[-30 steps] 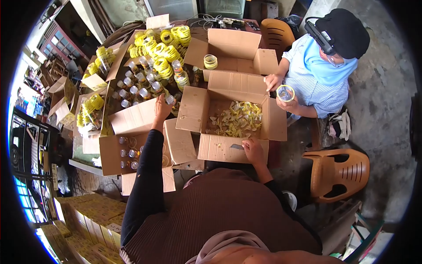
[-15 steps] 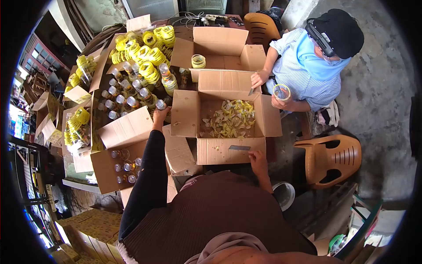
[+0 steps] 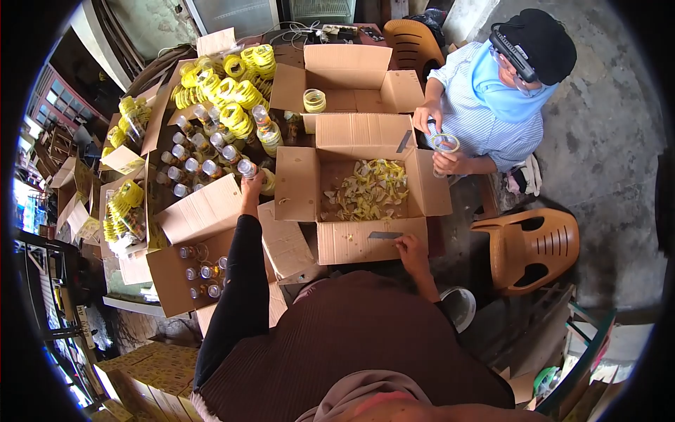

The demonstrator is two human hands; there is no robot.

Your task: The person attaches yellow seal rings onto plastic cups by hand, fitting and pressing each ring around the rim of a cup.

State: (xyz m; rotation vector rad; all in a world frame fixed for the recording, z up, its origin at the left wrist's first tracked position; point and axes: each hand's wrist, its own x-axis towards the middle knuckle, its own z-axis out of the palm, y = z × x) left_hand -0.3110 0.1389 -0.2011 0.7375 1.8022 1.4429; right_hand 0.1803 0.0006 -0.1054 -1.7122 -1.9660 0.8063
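Note:
My left hand [image 3: 251, 188] reaches forward at the near edge of a large carton and grips a clear plastic cup [image 3: 246, 167], its round end facing up. Several similar clear cups [image 3: 211, 167] stand crowded in that carton beyond it. At the near flap of the scrap box [image 3: 295, 184], the closed fingers of my right hand [image 3: 413, 254] are at the right end of a flat grey blade [image 3: 383, 235]. Yellow and whitish scraps [image 3: 365, 191] lie inside this box.
Yellow rings [image 3: 235, 91] are heaped at the back left. A co-worker [image 3: 485, 105] at the right handles a yellow-rimmed cup [image 3: 444, 143]; another blade [image 3: 403, 141] lies on a flap. An orange chair [image 3: 534, 250] stands right. A smaller carton [image 3: 167, 281] holds cups.
My left hand has drawn slightly back and left with the cup. The co-worker's blade now lies on the flap, and that hand has moved to the cup. My right hand has barely moved.

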